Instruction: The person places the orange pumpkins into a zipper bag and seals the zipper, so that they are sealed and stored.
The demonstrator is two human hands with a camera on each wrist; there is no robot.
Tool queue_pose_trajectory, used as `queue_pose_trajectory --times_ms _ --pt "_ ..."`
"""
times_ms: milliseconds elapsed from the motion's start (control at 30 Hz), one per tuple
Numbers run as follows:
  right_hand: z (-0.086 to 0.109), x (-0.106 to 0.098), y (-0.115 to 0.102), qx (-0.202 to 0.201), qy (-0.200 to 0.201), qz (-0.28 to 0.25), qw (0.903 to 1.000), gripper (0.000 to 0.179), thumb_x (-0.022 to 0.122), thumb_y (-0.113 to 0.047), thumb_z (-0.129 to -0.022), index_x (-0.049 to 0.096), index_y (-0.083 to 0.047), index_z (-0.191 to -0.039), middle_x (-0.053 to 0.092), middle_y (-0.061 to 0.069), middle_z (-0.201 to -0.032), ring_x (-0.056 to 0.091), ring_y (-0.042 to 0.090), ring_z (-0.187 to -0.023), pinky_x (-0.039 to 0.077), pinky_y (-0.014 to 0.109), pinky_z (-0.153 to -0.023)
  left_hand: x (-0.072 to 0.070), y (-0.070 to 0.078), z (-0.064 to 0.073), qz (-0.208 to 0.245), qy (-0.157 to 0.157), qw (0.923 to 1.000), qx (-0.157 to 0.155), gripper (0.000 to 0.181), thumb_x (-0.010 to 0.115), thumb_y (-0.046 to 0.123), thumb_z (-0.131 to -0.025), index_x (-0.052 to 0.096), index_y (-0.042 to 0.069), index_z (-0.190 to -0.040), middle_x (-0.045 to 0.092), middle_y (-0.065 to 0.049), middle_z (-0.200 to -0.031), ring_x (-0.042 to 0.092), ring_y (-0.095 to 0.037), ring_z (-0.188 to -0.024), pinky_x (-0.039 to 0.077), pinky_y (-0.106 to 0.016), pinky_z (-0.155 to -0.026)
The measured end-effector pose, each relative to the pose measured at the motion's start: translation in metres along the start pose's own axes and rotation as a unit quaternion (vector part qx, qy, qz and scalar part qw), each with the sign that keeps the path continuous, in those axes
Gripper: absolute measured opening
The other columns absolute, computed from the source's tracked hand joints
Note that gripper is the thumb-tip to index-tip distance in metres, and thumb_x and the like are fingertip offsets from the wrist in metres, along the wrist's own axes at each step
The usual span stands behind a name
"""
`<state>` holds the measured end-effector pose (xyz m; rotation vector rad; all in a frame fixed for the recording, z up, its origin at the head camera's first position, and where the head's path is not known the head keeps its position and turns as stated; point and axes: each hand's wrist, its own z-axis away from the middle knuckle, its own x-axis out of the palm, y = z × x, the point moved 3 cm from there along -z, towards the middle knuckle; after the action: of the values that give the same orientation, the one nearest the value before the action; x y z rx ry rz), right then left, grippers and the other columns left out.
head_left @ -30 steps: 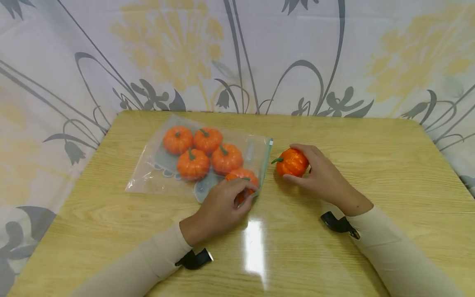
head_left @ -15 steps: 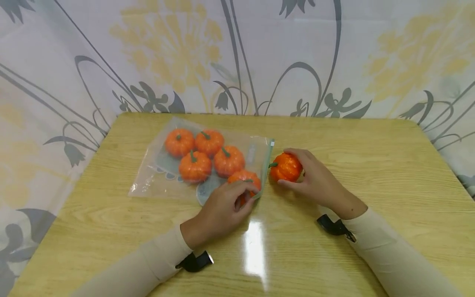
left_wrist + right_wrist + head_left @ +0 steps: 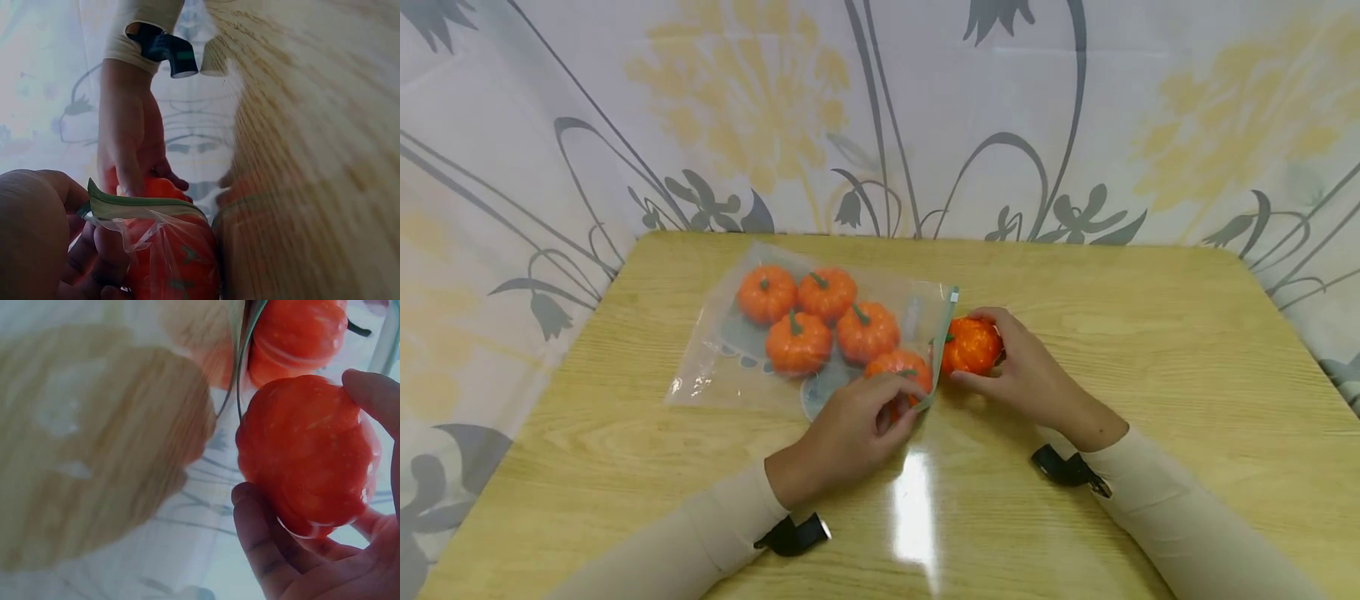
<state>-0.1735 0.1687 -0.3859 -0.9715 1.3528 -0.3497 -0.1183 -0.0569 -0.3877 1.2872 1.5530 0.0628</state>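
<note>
A clear zip bag with a green zip edge lies on the table, several small orange pumpkins inside it. My left hand pinches the near corner of the bag's green edge, beside the pumpkin closest to the mouth. In the left wrist view the green edge is lifted into an arch. My right hand grips another pumpkin between thumb and fingers at the bag's mouth, its green stem pointing left and overlapped by the zip edge. The right wrist view shows this pumpkin held from beneath and behind.
The wooden table stretches to the right and in front of the hands, with a bright reflection near the middle. A floral cloth hangs behind its far edge. Black camera mounts sit at both wrists.
My right hand has moved left with its pumpkin, from beside the bag to its mouth, the stem now reaching past the green edge. The left hand keeps its pinch on the corner.
</note>
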Motion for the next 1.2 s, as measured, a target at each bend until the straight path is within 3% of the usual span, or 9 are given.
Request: queue_pose_trajectory --times_ms 200,567,800,967,1200 --pt "0.002 0.007 0.002 0.010 -0.005 -0.044 0.9990 0.071 0.082 -0.018 -0.083 0.036 -0.006 -0.136 0.054 0.015 -0.133 0.066 0.031 -0.104 0.058 0.035 -0.083 0.001 0.001 0.002 0.014 0.000 0.9999 0.001 0.017 0.064 0.008 -0.093 0.065 0.011 -0.110 0.059 0.006 -0.082 0.049 -0.003 -0.068 0.043 -0.014 -0.063" --pt "0.001 0.006 0.000 0.011 0.016 0.006 0.9998 0.073 0.085 -0.021 -0.080 0.038 -0.007 -0.134 0.056 0.015 -0.132 0.063 0.022 -0.083 0.055 0.027 -0.071 -0.002 0.004 -0.001 0.010 0.000 0.9997 0.021 0.017 0.064 0.008 -0.094 0.065 0.011 -0.110 0.058 0.006 -0.081 0.049 -0.004 -0.068 0.042 -0.013 -0.063" --pt "0.002 0.013 0.000 0.047 0.020 -0.053 0.9973 0.075 0.084 -0.019 -0.081 0.033 -0.006 -0.136 0.045 0.019 -0.142 0.065 0.027 -0.094 0.058 0.031 -0.082 -0.004 0.006 0.001 0.012 -0.004 0.9995 0.030 0.018 0.065 0.006 -0.092 0.065 0.009 -0.110 0.058 0.005 -0.082 0.049 -0.005 -0.069 0.042 -0.013 -0.063" --pt "-0.001 0.012 -0.004 0.052 0.029 -0.087 0.9944 0.074 0.082 -0.015 -0.082 0.035 -0.005 -0.137 0.041 0.019 -0.139 0.067 0.031 -0.099 0.058 0.038 -0.088 -0.005 0.008 -0.002 0.016 -0.006 0.9992 0.038 0.018 0.064 0.006 -0.092 0.065 0.010 -0.110 0.058 0.005 -0.084 0.049 -0.004 -0.069 0.042 -0.013 -0.064" --pt "-0.001 0.013 -0.001 0.056 0.016 -0.098 0.9934 0.074 0.081 -0.015 -0.083 0.039 -0.011 -0.144 0.044 0.017 -0.139 0.070 0.026 -0.090 0.059 0.027 -0.080 -0.005 0.010 -0.001 0.017 -0.014 0.9990 0.040 0.019 0.064 0.006 -0.093 0.065 0.009 -0.111 0.060 0.004 -0.087 0.048 -0.004 -0.069 0.043 -0.013 -0.065"
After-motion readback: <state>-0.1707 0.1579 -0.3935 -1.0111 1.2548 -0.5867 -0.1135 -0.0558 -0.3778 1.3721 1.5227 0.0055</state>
